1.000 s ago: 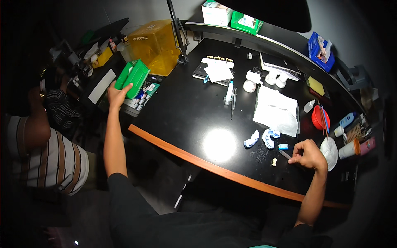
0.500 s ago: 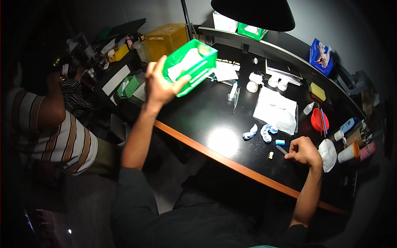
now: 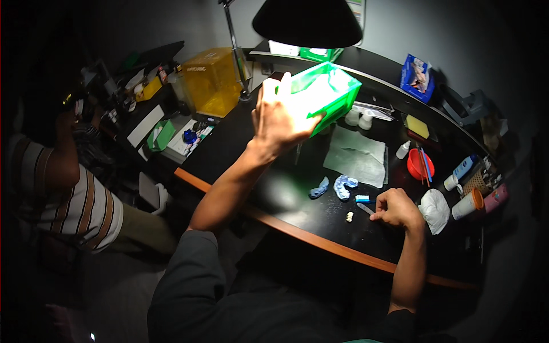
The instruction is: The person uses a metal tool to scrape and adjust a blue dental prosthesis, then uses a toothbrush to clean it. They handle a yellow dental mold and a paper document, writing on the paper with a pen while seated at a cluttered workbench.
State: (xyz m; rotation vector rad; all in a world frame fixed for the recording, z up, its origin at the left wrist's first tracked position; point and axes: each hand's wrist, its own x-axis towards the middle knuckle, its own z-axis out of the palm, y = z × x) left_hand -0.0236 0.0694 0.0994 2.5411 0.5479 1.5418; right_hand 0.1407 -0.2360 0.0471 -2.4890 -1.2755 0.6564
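Observation:
My left hand (image 3: 280, 117) grips a green plastic bin (image 3: 338, 110) by its near side and holds it tilted above the table, under the lamp. White material inside it is washed out by the light. Low over the table at the right, my right hand (image 3: 398, 209) pinches a thin, pale, translucent stick (image 3: 365, 209). Beside that stick lie a small blue-and-white block (image 3: 363, 199) and a cream-coloured, tooth-like piece (image 3: 349, 217). To the left are a horseshoe-shaped blue piece, like a dental impression (image 3: 345, 187), and a smaller curved blue piece (image 3: 319, 188).
A black lamp (image 3: 307, 23) hangs over the black table. White sheets (image 3: 357, 157), a red bowl (image 3: 420, 164) with sticks, a crumpled white bag (image 3: 434, 211) and several bottles stand right. A yellow box (image 3: 214, 83) sits far left. Another person's striped shirt (image 3: 86, 200) is at left.
My left hand has carried the green bin to the right, over the back of the table. The view has shifted slightly. My right hand still pinches the stick near the same spot.

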